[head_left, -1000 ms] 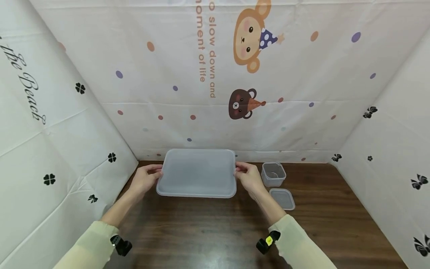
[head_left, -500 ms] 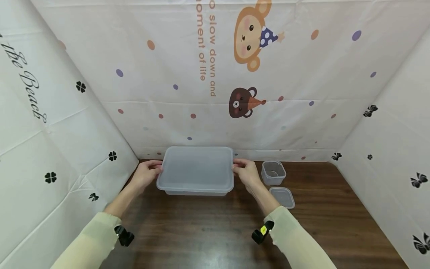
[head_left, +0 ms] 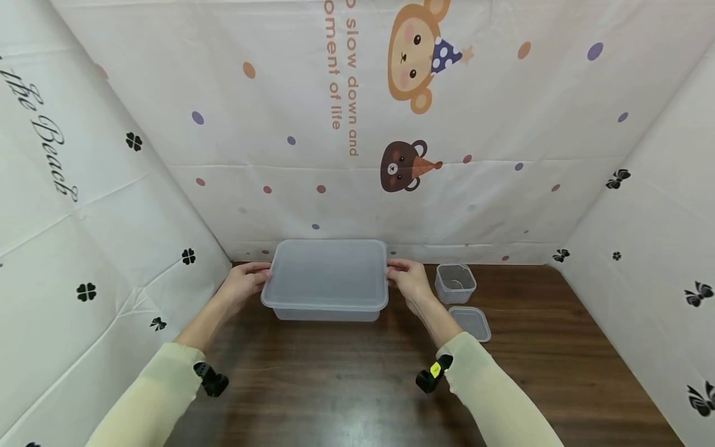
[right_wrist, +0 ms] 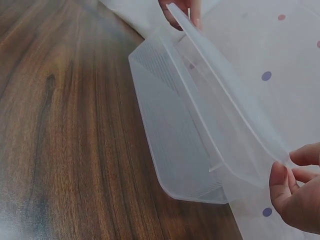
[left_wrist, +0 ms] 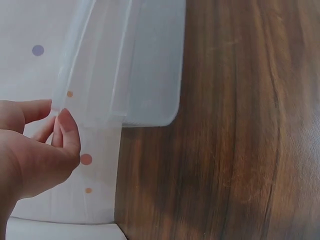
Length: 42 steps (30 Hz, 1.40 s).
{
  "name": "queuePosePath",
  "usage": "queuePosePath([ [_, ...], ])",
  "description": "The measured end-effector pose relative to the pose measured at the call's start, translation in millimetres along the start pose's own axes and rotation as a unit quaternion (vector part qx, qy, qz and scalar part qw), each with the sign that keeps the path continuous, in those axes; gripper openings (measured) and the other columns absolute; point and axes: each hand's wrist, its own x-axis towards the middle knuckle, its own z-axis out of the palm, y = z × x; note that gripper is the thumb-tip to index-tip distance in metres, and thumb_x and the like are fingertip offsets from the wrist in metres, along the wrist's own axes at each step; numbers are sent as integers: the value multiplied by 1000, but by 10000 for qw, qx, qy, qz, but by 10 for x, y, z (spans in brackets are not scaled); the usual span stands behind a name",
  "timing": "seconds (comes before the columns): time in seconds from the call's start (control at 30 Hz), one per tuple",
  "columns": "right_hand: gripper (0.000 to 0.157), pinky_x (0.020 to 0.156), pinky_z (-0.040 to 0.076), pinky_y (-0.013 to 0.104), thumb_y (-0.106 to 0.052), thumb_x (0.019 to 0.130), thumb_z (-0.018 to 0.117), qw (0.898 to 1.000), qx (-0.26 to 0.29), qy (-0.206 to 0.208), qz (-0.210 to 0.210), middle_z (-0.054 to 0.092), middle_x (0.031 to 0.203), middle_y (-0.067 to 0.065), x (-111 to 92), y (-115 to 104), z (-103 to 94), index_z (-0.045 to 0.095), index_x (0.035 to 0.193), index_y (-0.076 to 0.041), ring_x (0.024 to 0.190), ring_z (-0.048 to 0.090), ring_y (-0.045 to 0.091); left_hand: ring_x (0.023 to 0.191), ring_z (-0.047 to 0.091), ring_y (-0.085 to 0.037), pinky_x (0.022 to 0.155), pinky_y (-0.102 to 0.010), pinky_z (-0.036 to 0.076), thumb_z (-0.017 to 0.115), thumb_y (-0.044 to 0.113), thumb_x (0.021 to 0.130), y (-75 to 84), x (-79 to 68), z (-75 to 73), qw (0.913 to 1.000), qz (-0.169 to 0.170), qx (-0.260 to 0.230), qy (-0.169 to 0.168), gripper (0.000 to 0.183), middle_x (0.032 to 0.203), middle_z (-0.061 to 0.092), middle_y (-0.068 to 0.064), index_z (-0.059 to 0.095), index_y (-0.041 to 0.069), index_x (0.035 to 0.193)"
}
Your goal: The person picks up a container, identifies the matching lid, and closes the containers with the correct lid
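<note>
A large translucent rectangular lid [head_left: 325,273] is held above a matching clear plastic box [head_left: 326,315] at the back of the table. The right wrist view shows a gap between the lid and the box [right_wrist: 167,125], with the lid tilted over it. My left hand [head_left: 246,284] pinches the lid's left edge between thumb and fingers. At the lid's right edge, my right hand [head_left: 409,280] pinches it the same way. From the head, the lid hides the inside of the box.
Right of my right hand stands a small square plastic container [head_left: 455,284] without a lid on it. A small lid [head_left: 470,323] lies flat in front of it on the brown wooden table [head_left: 313,379]. White printed cloth [head_left: 324,155] rises at the back and both sides.
The large lid has shifted slightly toward the back with both hands, so the front of the box shows below its near edge. The small container and small lid stay put.
</note>
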Motion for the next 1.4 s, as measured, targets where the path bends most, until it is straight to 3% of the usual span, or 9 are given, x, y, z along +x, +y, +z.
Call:
queuePosePath([
  [0.13, 33, 86, 60, 31, 6, 101, 65, 9999, 54, 48, 72, 67, 109, 15, 48, 24, -3, 65, 133, 12, 85, 65, 11, 135, 54, -28, 118, -48, 43, 60, 13, 110, -2, 53, 21, 9996, -175, -202, 65, 49, 154, 49, -26, 49, -7, 153],
  [0.37, 30, 94, 58, 41, 6, 100, 66, 9996, 195, 205, 37, 68, 115, 21, 114, 56, 23, 68, 129, 13, 83, 66, 12, 146, 46, -34, 119, -48, 40, 60, 16, 110, -8, 111, 18, 9993, -312, -180, 128, 50, 160, 45, -25, 49, -5, 154],
  [0.77, 27, 98, 58, 49, 7, 99, 67, 9991, 187, 367, 23, 69, 114, 21, 168, 98, 98, 70, 125, 12, 82, 65, 14, 139, 51, -33, 115, -48, 46, 58, 13, 111, -33, 181, 45, 9988, -255, 207, 355, 47, 157, 48, -27, 51, -7, 152],
  [1.1, 26, 96, 59, 47, 8, 98, 66, 9988, 108, 485, 56, 70, 115, 22, 203, 170, 147, 72, 123, 11, 86, 68, 17, 132, 58, -33, 110, -48, 50, 59, 13, 110, -105, 216, 71, 9963, -160, 648, 548, 43, 151, 54, -26, 56, -5, 149],
  [1.4, 26, 93, 61, 43, 7, 99, 65, 9986, -13, 521, 40, 68, 121, 27, 198, 187, 170, 71, 124, 12, 89, 68, 19, 134, 57, -34, 110, -48, 50, 58, 12, 110, -176, 268, 89, 9964, -236, 558, 590, 43, 149, 56, -26, 56, -4, 149],
])
